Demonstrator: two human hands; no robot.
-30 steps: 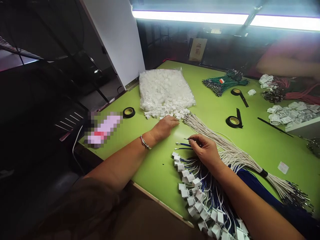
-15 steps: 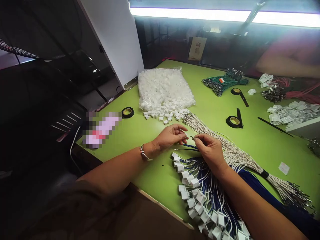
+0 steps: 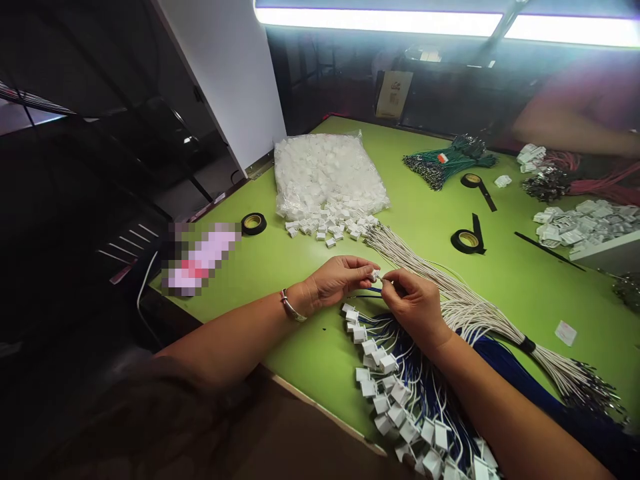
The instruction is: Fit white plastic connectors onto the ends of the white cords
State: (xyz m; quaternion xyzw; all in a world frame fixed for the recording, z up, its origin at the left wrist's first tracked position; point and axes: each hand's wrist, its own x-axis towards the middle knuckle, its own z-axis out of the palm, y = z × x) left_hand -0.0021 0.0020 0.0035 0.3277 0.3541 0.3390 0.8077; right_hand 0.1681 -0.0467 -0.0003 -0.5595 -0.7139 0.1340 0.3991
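Both hands are pinching shut, left hand (image 3: 340,280) gripping a white connector (image 3: 373,275), right hand (image 3: 415,303) gripping a blue wire (image 3: 373,291) — I'm judging the insertion is needing a straight line-up.

Pixelated patch (image 3: 203,259) — unreadable (connector (image 3: 373,275) mostly hidden).

Only real open patch on the desk (image 3: 280,267) is left of the left hand (image 3: 340,280), out toward the tape roll (image 3: 254,223). Straight ahead, loose connectors (image 3: 327,227) and the bag (image 3: 327,170) block it. The white wire bundle (image 3: 480,313) fences off the right, and blue wires (image 3: 400,393) crowd the near edge.
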